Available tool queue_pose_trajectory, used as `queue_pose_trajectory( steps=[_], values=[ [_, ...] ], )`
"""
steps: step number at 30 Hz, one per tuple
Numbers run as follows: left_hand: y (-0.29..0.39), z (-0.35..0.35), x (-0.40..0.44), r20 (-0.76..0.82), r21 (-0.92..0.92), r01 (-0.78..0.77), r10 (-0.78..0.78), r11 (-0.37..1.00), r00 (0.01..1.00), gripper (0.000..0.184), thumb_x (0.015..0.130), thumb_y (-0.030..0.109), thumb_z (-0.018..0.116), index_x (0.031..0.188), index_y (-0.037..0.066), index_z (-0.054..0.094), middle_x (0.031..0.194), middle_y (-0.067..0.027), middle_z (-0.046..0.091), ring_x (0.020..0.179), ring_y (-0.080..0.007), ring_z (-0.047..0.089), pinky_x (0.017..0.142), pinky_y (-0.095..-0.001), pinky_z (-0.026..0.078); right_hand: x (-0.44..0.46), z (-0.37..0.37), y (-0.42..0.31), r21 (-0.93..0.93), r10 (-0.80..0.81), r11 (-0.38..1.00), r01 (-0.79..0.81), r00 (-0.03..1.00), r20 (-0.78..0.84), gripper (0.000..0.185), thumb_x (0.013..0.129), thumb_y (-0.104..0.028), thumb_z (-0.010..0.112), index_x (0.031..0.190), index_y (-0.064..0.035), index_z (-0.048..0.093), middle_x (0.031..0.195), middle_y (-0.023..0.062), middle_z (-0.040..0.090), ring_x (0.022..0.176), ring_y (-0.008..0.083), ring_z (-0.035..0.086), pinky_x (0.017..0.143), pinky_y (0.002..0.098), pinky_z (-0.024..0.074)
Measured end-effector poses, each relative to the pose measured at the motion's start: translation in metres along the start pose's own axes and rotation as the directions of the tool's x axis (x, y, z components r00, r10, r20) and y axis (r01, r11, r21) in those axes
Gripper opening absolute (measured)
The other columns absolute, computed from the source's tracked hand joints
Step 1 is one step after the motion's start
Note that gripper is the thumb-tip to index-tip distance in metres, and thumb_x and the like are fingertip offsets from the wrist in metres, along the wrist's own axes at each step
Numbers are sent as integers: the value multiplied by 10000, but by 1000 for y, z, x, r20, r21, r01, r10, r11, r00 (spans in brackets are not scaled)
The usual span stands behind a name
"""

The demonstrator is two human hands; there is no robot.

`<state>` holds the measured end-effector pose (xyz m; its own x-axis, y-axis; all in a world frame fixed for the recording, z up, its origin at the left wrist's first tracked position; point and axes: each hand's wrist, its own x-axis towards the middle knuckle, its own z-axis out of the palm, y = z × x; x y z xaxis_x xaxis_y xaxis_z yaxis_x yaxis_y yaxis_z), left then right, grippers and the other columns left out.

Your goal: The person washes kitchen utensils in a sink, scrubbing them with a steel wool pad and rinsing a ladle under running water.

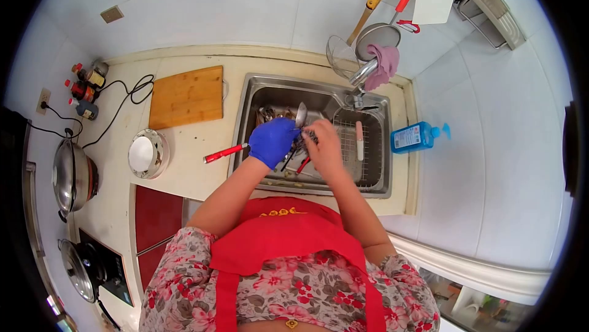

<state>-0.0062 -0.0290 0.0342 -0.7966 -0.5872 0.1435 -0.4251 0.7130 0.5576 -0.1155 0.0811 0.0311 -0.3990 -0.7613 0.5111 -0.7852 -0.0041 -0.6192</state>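
Observation:
My left hand (273, 141), in a blue glove, is closed round a red-handled utensil (224, 154) above the left part of the sink (313, 79). Its handle sticks out to the left over the sink's edge. A metal spoon head (301, 115) shows just beyond the glove; I cannot tell for certain whether it belongs to that handle. My bare right hand (326, 146) is close beside the glove, fingers bent together near the metal pieces; what they hold is hidden. Below both hands lie several metal utensils (267, 113) and a red-handled piece (303, 165).
A wire rack (372, 166) with a pink-and-white handled item (360, 140) fills the sink's right side, near the faucet (364, 73) draped with a purple cloth (383, 67). A blue bottle (415, 137) stands right; a cutting board (187, 97) and bowls (146, 153) lie left.

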Motion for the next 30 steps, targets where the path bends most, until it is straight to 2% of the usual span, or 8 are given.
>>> queue_pose_trajectory(
  steps=[2,7,9,17,20,21,23,30],
  values=[
    [1,0,3,-137,-116,-108,92,987,986,217,741,283,617,815,80,646,803,-127,612,738,-315,583,641,-383,465,-6,6,-2,45,107,993,-104,993,-55,133,743,-21,604,863,-3,550,877,139,509,822,331,514,714,363,424],
    [6,6,5,-26,-10,-80,80,997,996,188,744,263,610,801,86,636,787,-124,610,734,-307,586,635,-384,465,9,-9,0,86,261,965,-246,923,-284,172,717,-36,635,873,-33,564,903,125,504,839,313,507,738,368,422],
    [3,17,2,5,3,-103,103,995,995,176,745,256,608,791,88,632,778,-122,608,730,-304,587,627,-384,465,16,-15,-14,-56,-81,996,75,990,-114,191,698,-38,651,873,-49,574,909,116,497,860,303,498,739,369,418],
    [4,19,-4,-66,-33,-281,279,959,958,126,760,229,588,740,108,614,726,-104,590,654,-298,585,561,-408,453,36,-16,12,15,110,994,-109,994,-30,99,748,-50,605,841,-20,591,844,137,525,830,310,516,741,354,410],
    [4,17,-5,-107,-79,-289,280,954,954,161,757,257,598,745,98,618,723,-109,586,649,-306,577,559,-406,453,36,-13,26,61,299,952,-300,954,27,127,776,-126,606,812,-7,576,843,134,514,832,319,497,732,382,408],
    [2,18,-4,-111,-75,-288,279,955,954,161,757,257,598,745,98,618,723,-109,586,649,-306,577,559,-406,453,34,-10,20,63,294,953,-295,955,28,127,776,-126,606,812,-7,576,843,134,514,832,319,497,732,382,408],
    [-4,26,-5,-13,-26,-147,146,989,989,146,717,251,621,726,106,622,725,-102,591,668,-297,576,577,-399,453,27,-6,-2,-65,-76,995,74,997,-32,138,773,-131,613,807,-3,573,856,135,511,851,318,488,739,372,409],
    [10,8,-5,42,-123,-116,122,986,992,200,715,271,646,708,73,618,689,-110,586,658,-316,565,569,-405,440,37,-12,16,106,188,975,-195,980,67,194,805,-175,579,815,19,563,857,136,513,829,320,500,729,354,414]
  ],
)
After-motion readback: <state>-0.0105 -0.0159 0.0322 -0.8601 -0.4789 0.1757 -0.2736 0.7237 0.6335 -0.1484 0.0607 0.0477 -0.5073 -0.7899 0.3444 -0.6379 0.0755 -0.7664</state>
